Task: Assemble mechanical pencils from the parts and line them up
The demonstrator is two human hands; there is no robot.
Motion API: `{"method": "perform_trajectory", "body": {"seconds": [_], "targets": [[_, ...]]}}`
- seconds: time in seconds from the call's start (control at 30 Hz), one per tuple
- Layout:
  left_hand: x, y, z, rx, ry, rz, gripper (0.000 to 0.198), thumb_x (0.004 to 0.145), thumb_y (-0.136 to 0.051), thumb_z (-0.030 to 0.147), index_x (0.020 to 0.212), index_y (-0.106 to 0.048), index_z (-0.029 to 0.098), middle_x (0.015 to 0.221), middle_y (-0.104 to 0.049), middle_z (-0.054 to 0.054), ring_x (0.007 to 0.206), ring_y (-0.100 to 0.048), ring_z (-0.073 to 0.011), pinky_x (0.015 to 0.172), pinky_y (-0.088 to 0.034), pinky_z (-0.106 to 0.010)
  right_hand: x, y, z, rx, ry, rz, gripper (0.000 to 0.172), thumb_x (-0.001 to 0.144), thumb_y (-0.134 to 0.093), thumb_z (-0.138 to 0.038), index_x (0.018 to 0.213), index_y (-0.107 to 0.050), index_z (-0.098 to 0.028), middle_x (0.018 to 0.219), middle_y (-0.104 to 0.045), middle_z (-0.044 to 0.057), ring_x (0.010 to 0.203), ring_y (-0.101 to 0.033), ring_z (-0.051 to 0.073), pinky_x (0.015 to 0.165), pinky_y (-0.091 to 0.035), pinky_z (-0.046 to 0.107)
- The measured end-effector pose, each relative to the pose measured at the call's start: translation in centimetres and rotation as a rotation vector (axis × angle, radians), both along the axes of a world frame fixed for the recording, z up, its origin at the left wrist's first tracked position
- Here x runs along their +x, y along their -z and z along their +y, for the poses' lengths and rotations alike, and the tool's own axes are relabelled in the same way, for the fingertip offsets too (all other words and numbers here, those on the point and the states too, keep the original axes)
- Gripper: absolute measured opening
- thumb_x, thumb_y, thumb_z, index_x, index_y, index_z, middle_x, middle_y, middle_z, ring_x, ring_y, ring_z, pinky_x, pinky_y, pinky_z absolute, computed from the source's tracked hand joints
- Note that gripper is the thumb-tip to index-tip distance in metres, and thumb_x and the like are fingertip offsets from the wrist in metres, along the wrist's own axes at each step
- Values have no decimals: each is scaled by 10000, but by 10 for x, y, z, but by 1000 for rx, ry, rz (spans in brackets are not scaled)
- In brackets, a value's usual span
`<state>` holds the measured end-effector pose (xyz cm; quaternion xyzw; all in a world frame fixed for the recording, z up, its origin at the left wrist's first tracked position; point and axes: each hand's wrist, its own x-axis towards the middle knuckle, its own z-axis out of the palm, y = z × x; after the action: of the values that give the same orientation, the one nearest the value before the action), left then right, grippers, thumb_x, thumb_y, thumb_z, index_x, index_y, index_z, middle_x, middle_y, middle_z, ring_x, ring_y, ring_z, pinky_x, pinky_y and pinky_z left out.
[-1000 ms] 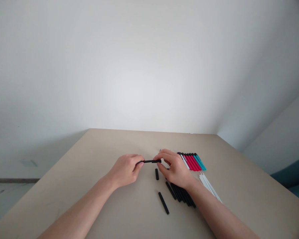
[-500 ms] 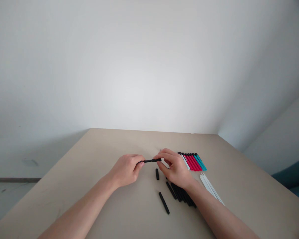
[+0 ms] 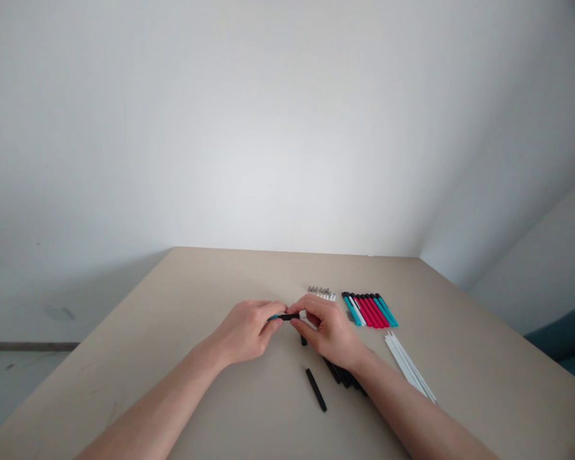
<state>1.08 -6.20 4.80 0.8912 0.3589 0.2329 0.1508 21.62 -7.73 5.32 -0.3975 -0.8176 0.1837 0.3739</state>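
My left hand (image 3: pixel 248 331) and my right hand (image 3: pixel 326 332) meet over the middle of the beige table (image 3: pixel 196 332), both pinched on one thin black pen part (image 3: pixel 289 316) held level between them. A bit of teal shows at the left fingertips and a bit of white at the right ones. Under my right wrist lies a bundle of black pen barrels (image 3: pixel 345 375), and a single black barrel (image 3: pixel 315 390) lies loose in front of it.
Behind my right hand lies a row of assembled pens in teal, white and red (image 3: pixel 370 310), with a small cluster of silvery tips (image 3: pixel 322 292) to its left. Several white refills (image 3: pixel 409 365) lie to the right. The table's far edge meets a white wall.
My hands have come closer together, so less of the black part shows between them. My right hand has shifted left and nearer, uncovering the silvery tips and the leftmost teal pen.
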Motion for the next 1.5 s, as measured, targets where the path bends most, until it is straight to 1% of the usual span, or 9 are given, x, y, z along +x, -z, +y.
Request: {"method": "perform_trajectory", "body": {"seconds": [0.13,0.3,0.53,0.77,0.93,1.03,1.17,1.33,1.5], "targets": [[0,-4,-1,12,-30,-12,187,892,-447,206,1025,-573,246,966,-664,5,842,-608,-156,729,-427,-239,1,2,0,-5,41,-29,171,773,-599,-150,934,-640,-189,716,-590,-4,570,-451,104,550,-363,226],[1,-5,-3,11,-67,11,134,885,-492,287,974,-583,244,860,-658,18,750,-592,-142,675,-414,-228,1,5,1,0,65,-33,118,807,-589,-205,889,-670,-180,632,-573,-11,535,-448,102,528,-350,225],[3,-3,-3,45,-80,8,100,883,-474,254,896,-568,226,820,-634,10,727,-573,-140,655,-403,-231,-2,7,2,-20,58,-9,140,828,-596,-242,893,-706,-186,598,-587,-5,512,-453,103,504,-349,227],[3,-2,-4,49,-98,29,93,872,-492,267,914,-562,223,843,-638,1,709,-575,-142,635,-405,-233,-3,9,3,-64,70,7,155,819,-610,-247,901,-723,-180,600,-604,0,520,-467,106,488,-343,222],[2,0,-1,36,-79,35,118,900,-488,304,914,-576,227,838,-639,5,714,-578,-137,636,-404,-222,-5,10,2,-114,76,-21,156,815,-600,-215,911,-720,-192,616,-604,-7,524,-459,103,495,-343,218],[3,1,0,36,-64,42,134,912,-472,302,922,-586,230,836,-639,3,708,-582,-139,631,-403,-222,-5,8,0,-93,73,-46,145,801,-583,-185,895,-693,-185,633,-602,-10,530,-457,102,515,-358,220],[3,-1,0,59,-79,57,187,930,-427,317,937,-595,235,818,-637,-3,686,-579,-145,621,-394,-233,-1,4,0,-19,64,-72,186,755,-573,-140,919,-651,-181,705,-615,1,564,-466,107,542,-378,226],[1,-2,1,57,-77,78,189,934,-407,287,909,-585,228,765,-618,2,680,-569,-151,613,-373,-235,1,3,2,3,74,-76,120,799,-575,-184,890,-655,-187,684,-602,-1,575,-486,113,556,-383,233],[2,-2,2,52,-55,110,203,932,-391,245,812,-552,218,708,-578,15,635,-535,-145,584,-335,-238,0,5,3,-13,82,-90,83,824,-587,-218,827,-663,-185,649,-594,-5,586,-506,117,562,-379,233]]}}
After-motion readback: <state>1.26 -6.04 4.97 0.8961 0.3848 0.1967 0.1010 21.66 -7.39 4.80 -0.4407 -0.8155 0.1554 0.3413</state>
